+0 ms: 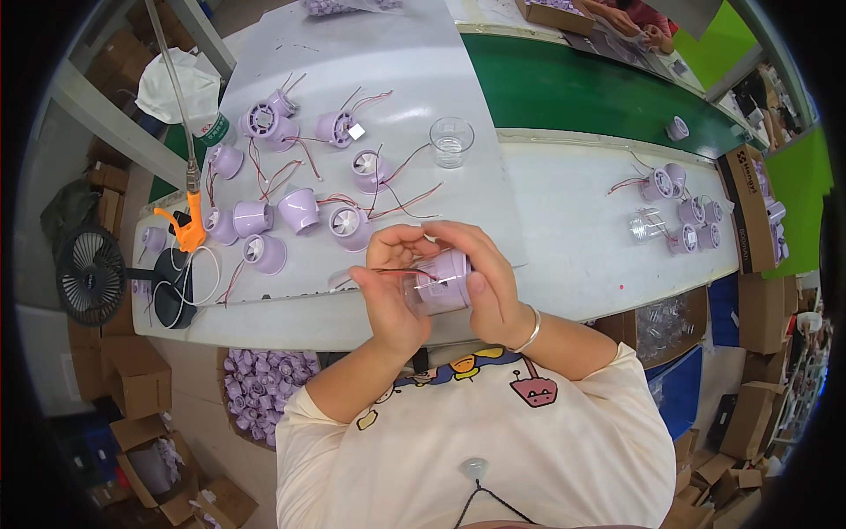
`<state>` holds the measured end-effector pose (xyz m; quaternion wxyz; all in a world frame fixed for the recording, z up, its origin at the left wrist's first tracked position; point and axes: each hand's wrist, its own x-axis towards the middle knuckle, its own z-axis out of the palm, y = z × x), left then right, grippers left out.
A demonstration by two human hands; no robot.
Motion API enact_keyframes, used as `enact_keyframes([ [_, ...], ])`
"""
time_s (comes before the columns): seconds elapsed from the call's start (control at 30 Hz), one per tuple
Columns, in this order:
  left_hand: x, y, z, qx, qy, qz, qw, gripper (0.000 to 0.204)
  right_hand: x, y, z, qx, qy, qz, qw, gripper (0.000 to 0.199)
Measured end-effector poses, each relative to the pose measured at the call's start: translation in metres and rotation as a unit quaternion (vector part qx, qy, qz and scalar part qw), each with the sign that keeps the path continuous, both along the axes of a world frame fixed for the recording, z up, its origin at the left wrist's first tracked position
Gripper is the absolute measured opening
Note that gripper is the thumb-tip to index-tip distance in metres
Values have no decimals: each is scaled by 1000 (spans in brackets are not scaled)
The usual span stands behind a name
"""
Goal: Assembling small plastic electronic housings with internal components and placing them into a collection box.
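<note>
Between my two hands, in front of my chest, lies a lilac plastic motor housing [455, 275] on its side, with a clear plastic cup [420, 296] at its left end. Thin red and black wires [401, 271] run out from it toward the left. My left hand [394, 309] is wrapped round the clear cup, thumb near the wires. Curled over the lilac housing is my right hand [495, 291], its thumb pressed on the near side. How far the cup sits over the housing is partly hidden by my fingers.
Several lilac housings with wires [300, 210] lie ahead on the left, near an empty clear cup [451, 143]. An orange-handled air gun [188, 225] hangs by a small black fan [92, 275]. More housings [692, 212] stand right, beside a cardboard box [747, 207]. A co-worker's hands [648, 31] show far off.
</note>
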<state>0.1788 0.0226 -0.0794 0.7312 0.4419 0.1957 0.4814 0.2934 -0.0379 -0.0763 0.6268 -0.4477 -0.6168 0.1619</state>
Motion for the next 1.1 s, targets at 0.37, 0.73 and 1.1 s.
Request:
enact_keyframes([
  [0.37,-1,-7,-13,280,28,92,955,90,-11,6,2,-33,58,120,991,49],
  [0.73,-5,13,-9,160,127,-46,978,53,14,5,14,-246,237,120,932,56],
  [1.1,-8,21,7,-195,24,-151,969,37,24,-10,32,-287,163,163,930,63],
])
